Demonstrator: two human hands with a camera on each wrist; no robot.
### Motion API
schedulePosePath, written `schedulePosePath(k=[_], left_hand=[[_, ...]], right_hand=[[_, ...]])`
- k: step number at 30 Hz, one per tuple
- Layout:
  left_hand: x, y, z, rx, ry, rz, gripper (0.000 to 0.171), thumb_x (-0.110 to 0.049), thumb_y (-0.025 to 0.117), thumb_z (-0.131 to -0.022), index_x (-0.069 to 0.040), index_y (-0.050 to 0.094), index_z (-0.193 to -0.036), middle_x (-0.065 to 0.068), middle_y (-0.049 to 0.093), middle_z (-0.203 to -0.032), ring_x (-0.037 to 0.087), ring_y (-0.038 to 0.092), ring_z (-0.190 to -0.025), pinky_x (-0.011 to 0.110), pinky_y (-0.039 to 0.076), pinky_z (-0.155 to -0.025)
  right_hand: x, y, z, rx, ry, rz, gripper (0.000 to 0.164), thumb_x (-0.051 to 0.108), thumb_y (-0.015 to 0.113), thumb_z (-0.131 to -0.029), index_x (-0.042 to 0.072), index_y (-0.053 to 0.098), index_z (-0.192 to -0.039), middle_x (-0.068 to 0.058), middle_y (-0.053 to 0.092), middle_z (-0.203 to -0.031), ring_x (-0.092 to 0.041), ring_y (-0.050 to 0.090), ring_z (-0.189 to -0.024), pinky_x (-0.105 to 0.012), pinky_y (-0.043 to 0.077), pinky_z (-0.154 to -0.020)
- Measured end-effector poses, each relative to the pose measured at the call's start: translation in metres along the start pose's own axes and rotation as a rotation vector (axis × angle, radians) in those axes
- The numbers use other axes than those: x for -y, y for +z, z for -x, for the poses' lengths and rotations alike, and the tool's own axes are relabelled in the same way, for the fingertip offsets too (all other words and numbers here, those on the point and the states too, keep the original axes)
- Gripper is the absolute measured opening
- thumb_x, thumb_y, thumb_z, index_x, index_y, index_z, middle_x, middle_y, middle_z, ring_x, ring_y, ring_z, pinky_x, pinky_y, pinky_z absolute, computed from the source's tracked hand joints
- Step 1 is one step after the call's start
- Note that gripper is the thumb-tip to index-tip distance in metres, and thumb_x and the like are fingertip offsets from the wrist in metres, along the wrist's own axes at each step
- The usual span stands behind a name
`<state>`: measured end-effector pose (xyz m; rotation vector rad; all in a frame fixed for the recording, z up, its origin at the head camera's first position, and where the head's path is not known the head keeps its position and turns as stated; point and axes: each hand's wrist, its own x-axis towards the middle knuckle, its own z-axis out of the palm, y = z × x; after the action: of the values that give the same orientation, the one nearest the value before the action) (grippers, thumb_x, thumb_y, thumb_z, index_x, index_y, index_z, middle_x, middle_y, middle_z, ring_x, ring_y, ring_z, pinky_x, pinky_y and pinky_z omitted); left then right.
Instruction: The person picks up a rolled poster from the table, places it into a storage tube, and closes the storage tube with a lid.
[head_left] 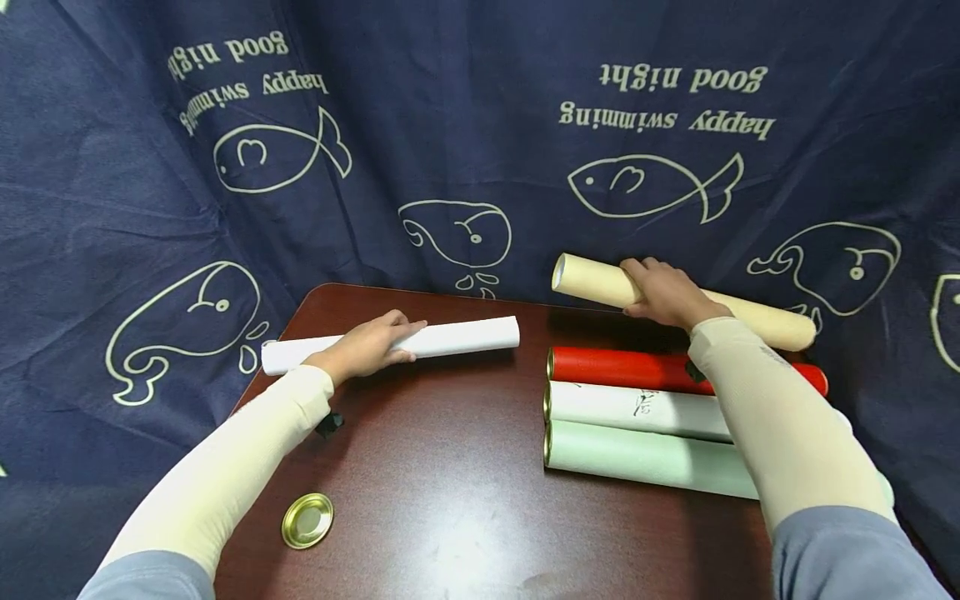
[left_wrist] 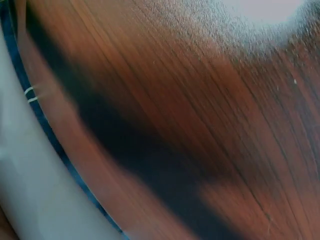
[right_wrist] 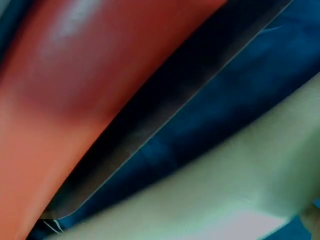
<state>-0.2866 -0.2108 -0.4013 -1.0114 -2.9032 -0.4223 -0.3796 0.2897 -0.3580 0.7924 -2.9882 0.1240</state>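
My left hand [head_left: 372, 344] grips a white paper roll [head_left: 468, 335] from above, near the table's back left. The roll lies nearly level, its left end close to the table edge; in the left wrist view the pale roll [left_wrist: 55, 185] runs down the left side. My right hand [head_left: 666, 293] holds a cream cardboard tube [head_left: 592, 281] round its middle, above the back edge, with its open left end showing. Just in front of that tube lies a red tube [head_left: 618, 368]. The right wrist view has the cream tube [right_wrist: 210, 195] below and the red tube [right_wrist: 65, 95] at left.
A white tube [head_left: 600, 404] with dark writing and a pale green tube [head_left: 637, 454] lie beside the red one, partly under my right forearm. A round gold lid [head_left: 307, 521] rests at the front left of the brown table [head_left: 420, 433]. A blue curtain [head_left: 465, 125] hangs behind.
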Motion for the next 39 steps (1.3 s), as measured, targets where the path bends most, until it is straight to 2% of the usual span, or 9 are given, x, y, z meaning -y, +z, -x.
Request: schedulePosePath(k=[3,6,12,19,25,29,33,36,39], left_hand=[[0.000,0.002,0.000,-0.008,-0.010,-0.032,0.064,-0.029,0.069,-0.095,-0.008,0.045,-0.149,0.015,0.057,-0.125,0.030,0.057,-0.111,0.047,0.047,-0.095],[-0.001,0.002,0.001,0.000,-0.019,-0.030,0.061,-0.025,0.065,-0.098,-0.007,0.042,-0.150,0.016,0.056,-0.131,0.033,0.053,-0.118,0.050,0.043,-0.100],[-0.007,-0.002,0.004,-0.025,0.003,0.008,0.052,-0.011,0.069,-0.094,-0.006,0.052,-0.143,0.016,0.057,-0.129,0.035,0.054,-0.115,0.053,0.043,-0.098],[-0.013,-0.004,0.007,-0.099,0.015,0.032,0.044,-0.008,0.075,-0.089,-0.007,0.062,-0.131,0.013,0.061,-0.124,0.033,0.056,-0.112,0.050,0.045,-0.096],[-0.015,-0.005,0.014,-0.104,-0.013,0.055,0.042,-0.010,0.075,-0.089,-0.005,0.062,-0.129,0.010,0.059,-0.120,0.029,0.059,-0.107,0.048,0.047,-0.093],[-0.019,-0.006,0.017,-0.107,-0.017,0.064,0.042,-0.011,0.075,-0.089,-0.006,0.061,-0.128,0.008,0.059,-0.118,0.026,0.061,-0.102,0.046,0.048,-0.090],[-0.024,-0.008,0.022,-0.145,-0.001,0.085,0.047,-0.009,0.076,-0.088,-0.009,0.058,-0.131,0.007,0.059,-0.119,0.026,0.060,-0.107,0.046,0.047,-0.092],[-0.029,-0.010,0.024,-0.183,0.027,0.089,0.048,-0.009,0.077,-0.087,-0.012,0.057,-0.131,0.007,0.060,-0.118,0.026,0.060,-0.108,0.046,0.047,-0.092],[-0.035,-0.012,0.023,-0.208,0.081,0.071,0.042,-0.010,0.076,-0.089,-0.012,0.060,-0.127,0.007,0.060,-0.117,0.026,0.060,-0.107,0.046,0.048,-0.091]], right_hand=[[0.005,-0.006,0.007,-0.031,-0.006,0.015,0.075,0.026,0.085,-0.078,0.007,0.045,-0.139,-0.022,0.054,-0.114,-0.041,0.051,-0.104,-0.060,0.043,-0.084],[0.012,-0.012,0.018,-0.080,-0.036,0.023,0.076,0.028,0.087,-0.076,0.008,0.048,-0.139,-0.022,0.054,-0.116,-0.041,0.050,-0.106,-0.059,0.043,-0.084],[0.035,-0.027,0.044,-0.201,-0.085,-0.006,0.075,0.030,0.089,-0.072,0.007,0.053,-0.134,-0.019,0.055,-0.113,-0.039,0.050,-0.103,-0.056,0.043,-0.085],[0.064,-0.038,0.095,-0.296,-0.101,-0.076,0.074,0.027,0.093,-0.067,0.007,0.058,-0.129,-0.014,0.057,-0.107,-0.033,0.052,-0.096,-0.050,0.045,-0.080],[0.085,-0.041,0.144,-0.326,-0.116,-0.103,0.074,0.028,0.094,-0.062,0.009,0.060,-0.126,-0.008,0.058,-0.101,-0.026,0.053,-0.090,-0.044,0.044,-0.073],[0.091,-0.038,0.169,-0.347,-0.120,-0.139,0.075,0.028,0.095,-0.060,0.011,0.061,-0.124,-0.004,0.059,-0.102,-0.020,0.052,-0.089,-0.040,0.043,-0.073],[0.101,-0.024,0.185,-0.363,-0.168,-0.165,0.076,0.029,0.094,-0.059,0.010,0.061,-0.125,-0.002,0.059,-0.102,-0.017,0.053,-0.087,-0.036,0.043,-0.073],[0.110,-0.009,0.192,-0.360,-0.187,-0.180,0.077,0.031,0.094,-0.059,0.010,0.060,-0.126,0.000,0.059,-0.102,-0.015,0.053,-0.087,-0.035,0.043,-0.074],[0.117,0.004,0.196,-0.350,-0.180,-0.202,0.077,0.032,0.094,-0.060,0.011,0.060,-0.126,0.001,0.059,-0.104,-0.014,0.053,-0.089,-0.035,0.045,-0.075]])
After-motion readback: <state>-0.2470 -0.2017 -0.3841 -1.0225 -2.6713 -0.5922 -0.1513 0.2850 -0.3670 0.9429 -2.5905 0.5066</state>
